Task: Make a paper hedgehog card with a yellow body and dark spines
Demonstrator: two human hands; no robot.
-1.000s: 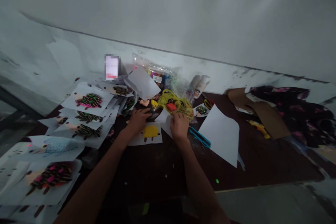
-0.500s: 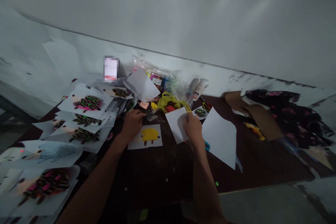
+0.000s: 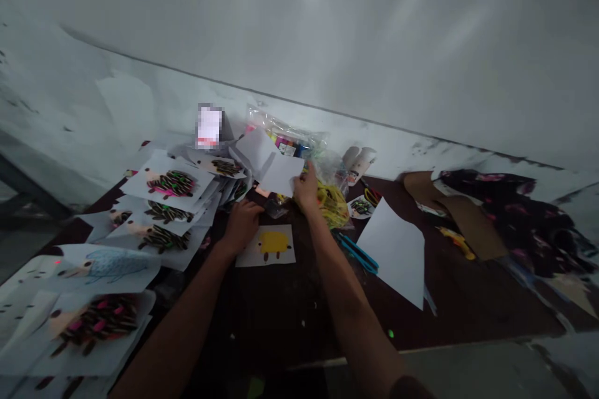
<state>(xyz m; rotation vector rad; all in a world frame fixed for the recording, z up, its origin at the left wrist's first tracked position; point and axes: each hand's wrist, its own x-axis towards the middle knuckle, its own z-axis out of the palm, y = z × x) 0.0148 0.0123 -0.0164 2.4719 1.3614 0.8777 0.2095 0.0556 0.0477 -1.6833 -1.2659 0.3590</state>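
My right hand (image 3: 306,188) pinches the right edge of a small white sheet (image 3: 282,175), held over the back middle of the dark table. My left hand (image 3: 242,223) rests at the upper left of a card with a yellow animal (image 3: 274,243); its fingers are curled near a small clear plastic piece (image 3: 276,207), and whatever they hold is too small to name. A clear bag of yellow strands (image 3: 333,204) lies just right of my right hand. Blue-handled scissors (image 3: 358,253) lie beside a large white sheet (image 3: 397,249).
Stacked sheets with hedgehog pictures (image 3: 171,184) fill the left side. A phone-like blurred screen (image 3: 209,126) stands at the back. Rolls (image 3: 362,162), brown cardboard (image 3: 475,224), a yellow cutter (image 3: 456,242) and dark flowered cloth (image 3: 505,212) lie toward the right.
My right hand has moved left and back with the small white sheet, uncovering the scissors and more of the yellow strands. My left hand has stayed near the yellow animal card.
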